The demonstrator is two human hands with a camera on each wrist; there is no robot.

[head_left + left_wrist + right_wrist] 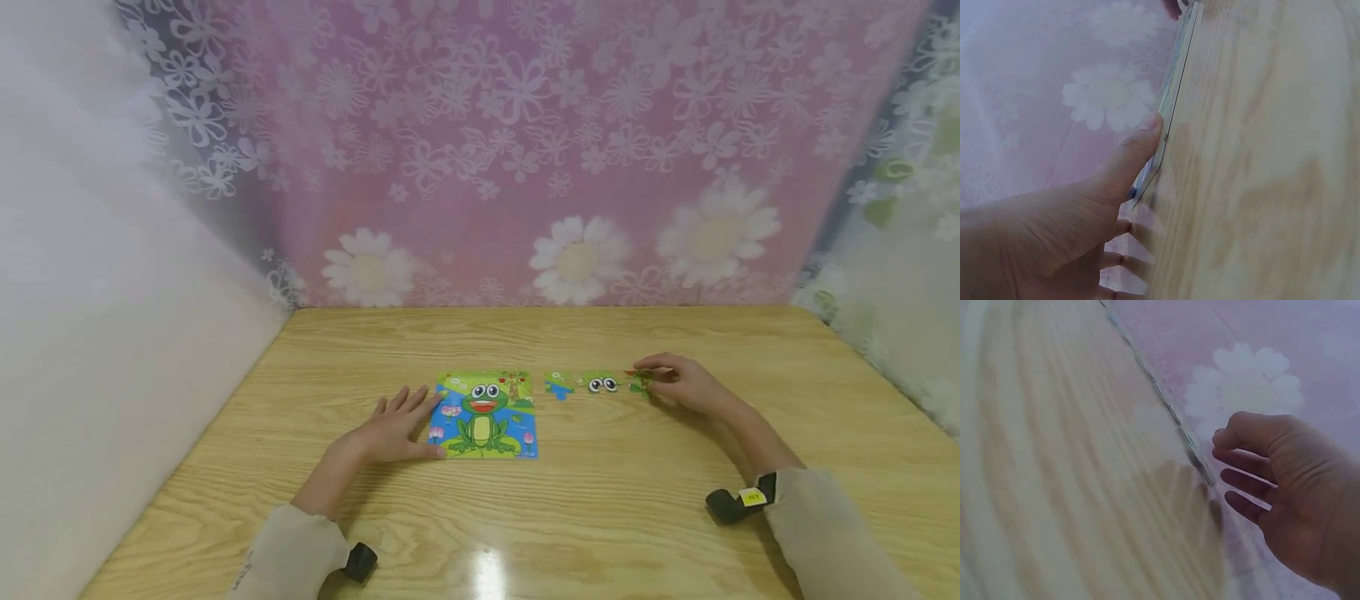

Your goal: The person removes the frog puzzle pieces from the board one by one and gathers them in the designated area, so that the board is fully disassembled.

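Here's the left sleeve (296,550), pale beige, with small dark lettering (243,572) along its outer side, and over there the right sleeve (832,529), in the same pale beige. And look, a stubby black device (362,562) sits at the left sleeve's inner side, a longer, rounded black unit (724,507) at the right one's, sporting a yellow label (752,497) with dark print!

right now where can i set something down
Bare table: in front of the frog picture, between the sleeves; also behind it, up to the backdrop. Crowded: the picture's left edge, at the left grip, and the puzzle pieces beside the right grip.
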